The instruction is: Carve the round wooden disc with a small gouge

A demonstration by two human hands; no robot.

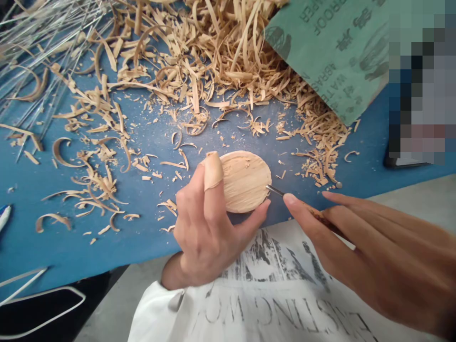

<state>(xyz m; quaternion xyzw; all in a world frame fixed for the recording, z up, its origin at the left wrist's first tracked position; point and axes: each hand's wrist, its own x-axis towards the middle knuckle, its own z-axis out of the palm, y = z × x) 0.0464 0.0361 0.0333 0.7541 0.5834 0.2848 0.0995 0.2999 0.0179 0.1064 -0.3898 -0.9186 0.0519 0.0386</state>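
Observation:
An oval piece of pale wood (245,183) lies on the blue tabletop, its upper face marked with carved grooves. My left hand (208,218) is closed around its left and near edges, thumb at the lower right rim. A tan covering wraps the tip of one left finger. In my right hand (359,237) is a slim carving gouge (276,191) with a metal shaft; its tip touches the right edge of the wood. Most of the handle is hidden beneath my fingers.
Curled wood shavings (221,52) are heaped at the back and scattered leftward. Green sandpaper (338,52) lies over the heap at the right. Thin clear rods (50,57) spread across the upper left. A dark-edged, blurred-out object (423,104) sits far right. The table's near edge runs below my hands.

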